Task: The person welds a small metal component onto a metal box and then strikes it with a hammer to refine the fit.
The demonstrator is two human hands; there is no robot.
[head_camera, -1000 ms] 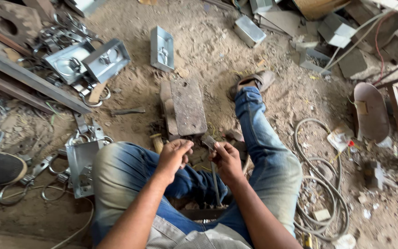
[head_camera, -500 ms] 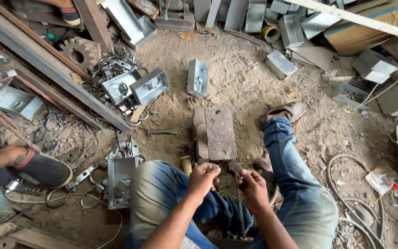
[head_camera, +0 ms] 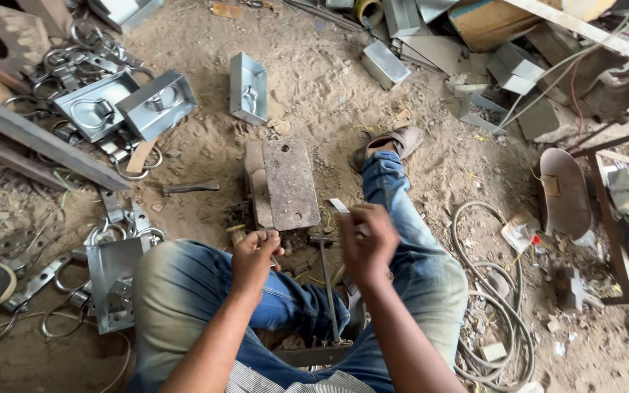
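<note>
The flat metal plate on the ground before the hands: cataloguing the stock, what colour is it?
Rusty brown, the flat metal plate shows best in the head view.

Cardboard box [head_camera: 507, 22], brown, far right among the scrap, a pale plank lying across its top. Small crumpled packet [head_camera: 520, 234], whitish with a red spot, on the dirt right of the coiled hose [head_camera: 496, 291]. No signs or screens visible.
</note>
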